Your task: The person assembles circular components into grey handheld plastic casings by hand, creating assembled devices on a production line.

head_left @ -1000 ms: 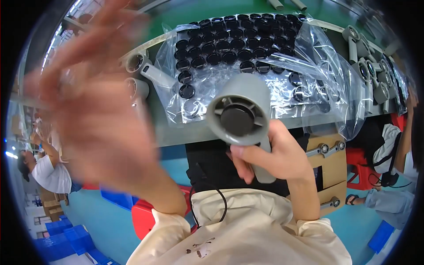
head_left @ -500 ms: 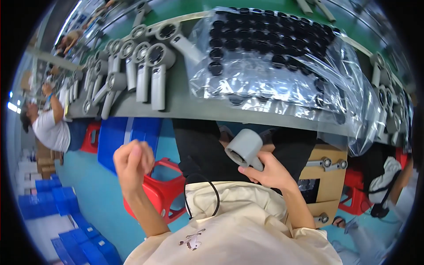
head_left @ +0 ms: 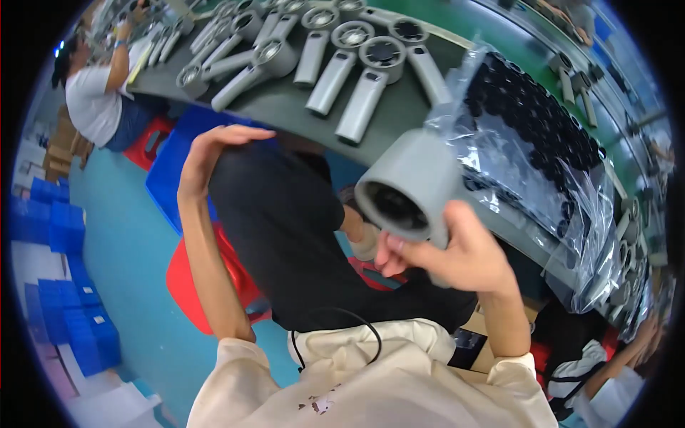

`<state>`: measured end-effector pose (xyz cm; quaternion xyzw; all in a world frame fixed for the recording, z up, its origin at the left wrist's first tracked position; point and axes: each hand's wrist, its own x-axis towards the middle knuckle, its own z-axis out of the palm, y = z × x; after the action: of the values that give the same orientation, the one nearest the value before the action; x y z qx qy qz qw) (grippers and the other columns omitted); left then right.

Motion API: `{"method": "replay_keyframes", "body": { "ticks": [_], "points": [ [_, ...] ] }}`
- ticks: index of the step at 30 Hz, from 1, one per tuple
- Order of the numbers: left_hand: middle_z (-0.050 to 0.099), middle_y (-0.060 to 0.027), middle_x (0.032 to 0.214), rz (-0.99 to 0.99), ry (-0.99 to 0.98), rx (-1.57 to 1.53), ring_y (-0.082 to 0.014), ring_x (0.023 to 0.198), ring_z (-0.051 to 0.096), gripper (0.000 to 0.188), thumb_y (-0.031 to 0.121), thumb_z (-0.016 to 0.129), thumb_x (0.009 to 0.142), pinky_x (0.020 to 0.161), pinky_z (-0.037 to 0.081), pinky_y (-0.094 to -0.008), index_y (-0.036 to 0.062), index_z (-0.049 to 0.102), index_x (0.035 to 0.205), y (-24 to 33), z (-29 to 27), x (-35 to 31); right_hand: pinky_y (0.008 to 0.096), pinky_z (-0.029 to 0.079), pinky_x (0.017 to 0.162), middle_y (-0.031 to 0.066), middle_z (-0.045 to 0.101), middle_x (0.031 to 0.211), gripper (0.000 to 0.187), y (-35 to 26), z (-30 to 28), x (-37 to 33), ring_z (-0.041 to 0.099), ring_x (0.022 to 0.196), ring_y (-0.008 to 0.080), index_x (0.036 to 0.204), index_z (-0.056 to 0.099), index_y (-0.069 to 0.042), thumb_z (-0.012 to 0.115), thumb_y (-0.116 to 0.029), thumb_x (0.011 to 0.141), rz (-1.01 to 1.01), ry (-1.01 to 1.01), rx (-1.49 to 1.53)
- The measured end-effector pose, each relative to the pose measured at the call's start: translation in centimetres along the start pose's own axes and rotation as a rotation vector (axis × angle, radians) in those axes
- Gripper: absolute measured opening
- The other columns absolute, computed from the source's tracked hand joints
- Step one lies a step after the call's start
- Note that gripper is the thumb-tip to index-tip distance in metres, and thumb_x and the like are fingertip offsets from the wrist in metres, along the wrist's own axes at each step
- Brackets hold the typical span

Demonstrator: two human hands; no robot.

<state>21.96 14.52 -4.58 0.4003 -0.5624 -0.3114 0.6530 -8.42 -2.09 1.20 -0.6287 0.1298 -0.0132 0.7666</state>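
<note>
In my right hand is a grey handheld fan housing, gripped by its handle, with its wide round open end facing left and down. The inside of that end looks dark. My left hand lies flat with fingers stretched out over my dark-trousered knee and holds nothing. Beyond both hands, several grey handheld fans with round heads and straight handles lie on the bench. A clear plastic bag sits to their right, over rows of black round parts.
The dark grey bench runs across the far side. A blue bin and a red stool stand at my left. Blue boxes are stacked at far left. One person sits along the bench at left; another's arm shows at right.
My view has turned, and the bench appears tilted. My right hand has raised the fan housing closer to the bench. My left hand has gone from a curled shape to flat on my knee.
</note>
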Motion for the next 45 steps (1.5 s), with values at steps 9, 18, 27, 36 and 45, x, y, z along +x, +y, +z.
{"method": "replay_keyframes", "body": {
  "ticks": [9,18,27,36,45],
  "points": [
    [0.061,-0.0107,0.082,-0.432,0.17,-0.851,-0.0158,0.077,0.058,0.042,0.03,0.034,0.092,0.077,0.044,-0.0246,-0.0045,0.058,0.092,-1.2,12.0,3.4,0.0319,0.048,0.058,0.017,0.063,0.07,0.021,-4.3,2.2,1.2,0.063,0.058,0.0296,0.085,0.061,0.004,0.063,-0.003,0.065,-0.375,0.403,-0.832],
    [0.057,-0.0053,0.078,-0.409,0.12,-0.75,-0.0086,0.071,0.053,0.036,0.029,0.038,0.091,0.07,0.041,-0.0196,-0.003,0.055,0.088,-3.1,14.0,4.8,0.0357,0.048,0.057,0.0159,0.06,0.062,0.017,-4.7,1.2,-1.0,0.061,0.057,0.0326,0.081,0.058,0.003,0.062,0.003,0.065,-0.392,0.43,-1.19],
    [0.056,-0.0045,0.077,-0.395,0.166,-0.741,-0.009,0.071,0.053,0.038,0.03,0.037,0.091,0.067,0.041,-0.0193,-0.0032,0.054,0.09,-3.0,15.4,5.1,0.0332,0.049,0.056,0.0137,0.062,0.061,0.009,-3.1,0.6,-2.1,0.063,0.058,0.029,0.076,0.059,0.002,0.062,0.001,0.067,-0.393,0.532,-1.134],
    [0.057,-0.0138,0.087,-0.462,0.135,-0.563,-0.0207,0.08,0.057,0.046,0.038,0.036,0.088,0.076,0.045,-0.0309,-0.0049,0.053,0.088,-3.1,14.8,5.4,0.0221,0.033,0.042,0.0116,0.061,0.078,0.015,-7.2,1.6,-4.5,0.046,0.051,0.0074,0.091,0.058,0.005,0.051,-0.004,0.082,-0.282,1.05,-0.768],
    [0.058,-0.0164,0.088,-0.376,0.05,-0.521,-0.0223,0.081,0.057,0.045,0.035,0.034,0.091,0.077,0.044,-0.0319,-0.0064,0.054,0.091,-2.5,14.3,5.5,0.0238,0.035,0.037,0.0081,0.057,0.066,0.012,-2.9,0.3,-3.8,0.045,0.041,0.0096,0.087,0.055,0.006,0.053,0.004,0.075,-0.335,0.739,-0.463]
  ]
}}
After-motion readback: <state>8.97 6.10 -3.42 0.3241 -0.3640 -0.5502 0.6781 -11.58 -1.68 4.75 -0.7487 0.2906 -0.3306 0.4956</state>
